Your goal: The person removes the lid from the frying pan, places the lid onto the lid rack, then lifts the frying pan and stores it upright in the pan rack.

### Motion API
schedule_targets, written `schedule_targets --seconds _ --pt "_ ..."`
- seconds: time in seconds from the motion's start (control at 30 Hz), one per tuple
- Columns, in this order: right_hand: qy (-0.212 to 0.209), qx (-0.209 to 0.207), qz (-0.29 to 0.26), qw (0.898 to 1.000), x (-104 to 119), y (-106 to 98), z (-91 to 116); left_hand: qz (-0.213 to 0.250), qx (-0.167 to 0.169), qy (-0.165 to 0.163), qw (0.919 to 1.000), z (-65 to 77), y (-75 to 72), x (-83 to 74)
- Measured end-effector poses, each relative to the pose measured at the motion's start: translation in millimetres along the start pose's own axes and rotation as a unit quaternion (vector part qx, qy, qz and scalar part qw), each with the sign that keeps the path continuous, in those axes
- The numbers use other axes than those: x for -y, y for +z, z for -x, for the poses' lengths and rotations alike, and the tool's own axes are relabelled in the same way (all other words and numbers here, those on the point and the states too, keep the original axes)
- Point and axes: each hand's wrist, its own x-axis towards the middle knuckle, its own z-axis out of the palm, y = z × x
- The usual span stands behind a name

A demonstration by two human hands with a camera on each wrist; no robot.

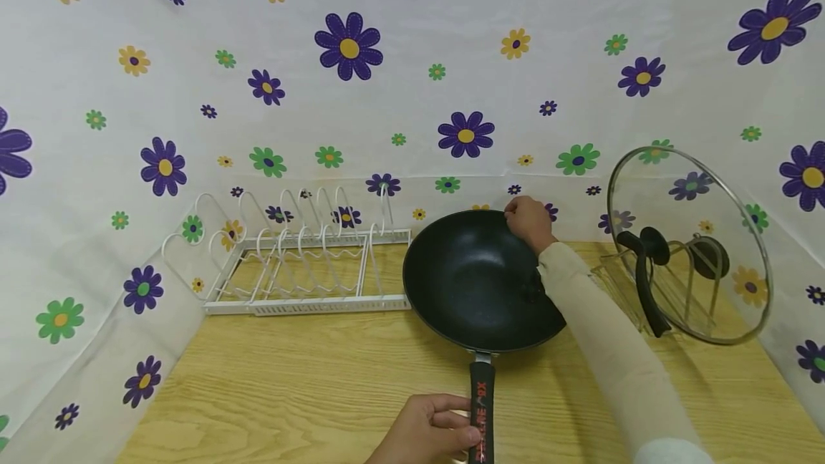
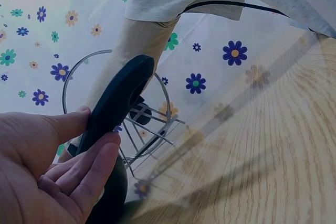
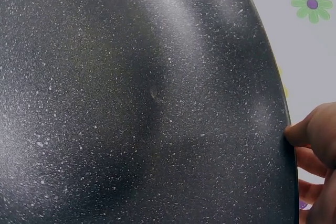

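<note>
A black wok (image 1: pixel 477 278) with a speckled inside tilts toward the head camera, its long handle (image 1: pixel 482 396) pointing to the front. My left hand (image 1: pixel 433 429) pinches that handle between thumb and fingers, as the left wrist view also shows. At the far right part of the rim, my right hand (image 1: pixel 531 222) grips the edge, thumb on the inner side and fingers behind. In the right wrist view the thumb of the right hand (image 3: pixel 317 150) presses right at the rim. The wok's underside is hidden.
Left of the wok stands a white wire dish rack (image 1: pixel 309 303). To the right, a glass lid (image 1: pixel 741 306) with a black knob leans upright in a metal wire rack (image 1: pixel 634 292). A flower-printed sheet (image 1: pixel 412 106) covers the walls behind the wooden table (image 1: pixel 290 378).
</note>
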Motion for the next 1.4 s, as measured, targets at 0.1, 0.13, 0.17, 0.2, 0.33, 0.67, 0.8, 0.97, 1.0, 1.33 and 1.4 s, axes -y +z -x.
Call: schedule_targets --seconds 0.1,0.13,0.17,0.2,0.33,0.67,0.8,0.97,1.0,1.33,1.4 --pt "0.004 -0.010 -0.020 1.000 -2 -1 1 0.003 0.006 -0.003 1.0000 0.1 2.3 -0.2" --pt "0.004 -0.014 -0.027 1.000 -2 -2 2 0.001 0.009 0.000 1.0000 0.1 2.5 -0.3" --pt "0.003 -0.017 -0.033 0.999 -3 -3 2 0.002 0.012 0.002 0.9999 0.0 2.4 -0.3" --pt "0.002 -0.019 -0.037 0.999 -3 -4 2 0.003 0.016 0.004 0.9999 -0.2 2.2 0.0" --pt "0.005 -0.022 -0.045 0.999 -2 -10 4 0.001 0.030 0.017 0.9994 -1.5 0.5 1.5" --pt "0.012 -0.032 -0.114 0.993 7 -27 20 0.001 0.055 0.017 0.9983 -2.7 -3.4 -1.6" --pt "0.020 -0.032 -0.145 0.989 13 -35 32 0.004 0.059 0.017 0.9981 -2.8 -2.1 -2.7" --pt "0.001 -0.021 -0.167 0.986 19 -46 53 -0.001 0.065 0.017 0.9977 -4.3 -1.3 -3.5" --pt "-0.008 -0.020 -0.165 0.986 20 -48 59 -0.003 0.068 0.018 0.9975 -4.6 -1.6 -3.7" --pt "-0.088 -0.005 -0.157 0.984 35 -62 121 -0.054 0.067 0.030 0.9959 -11.9 -6.1 -10.5" --pt "-0.100 -0.003 -0.161 0.982 38 -64 135 -0.062 0.059 0.034 0.9958 -15.2 -6.9 -12.3"
